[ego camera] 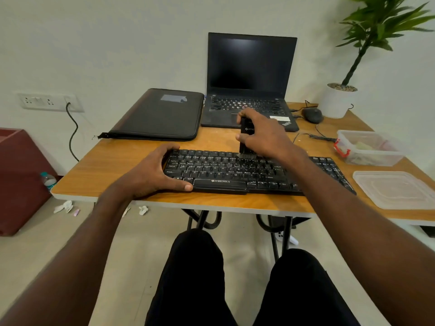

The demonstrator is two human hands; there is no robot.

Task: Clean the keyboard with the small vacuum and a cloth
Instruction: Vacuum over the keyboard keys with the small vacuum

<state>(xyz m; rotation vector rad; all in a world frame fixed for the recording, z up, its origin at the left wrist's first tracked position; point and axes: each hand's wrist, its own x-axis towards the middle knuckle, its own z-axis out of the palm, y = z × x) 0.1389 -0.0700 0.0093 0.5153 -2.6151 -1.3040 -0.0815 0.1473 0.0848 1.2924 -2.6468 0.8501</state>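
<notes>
- Now we see the black keyboard lying along the near edge of the wooden table, with its long side parallel to that edge.
- Our left hand grips the left end of the keyboard: the fingers are curled over the far corner, and the thumb lies flat on the near edge, just beside the space bar.
- Our right hand is closed around the small vacuum, a black upright device; the thumb presses on its left side and the other fingers wrap its top and right side.
- The brush end of the vacuum touches the top row of keys, near the middle of the keyboard.
- At 12 o'clock from the keyboard stands an open laptop with a dark screen.
- At 10 o'clock lies a black sleeve.
- At 3 o'clock we see a clear plastic box, and its lid lies nearer to us.
- We cannot find a cloth with certainty.
</notes>
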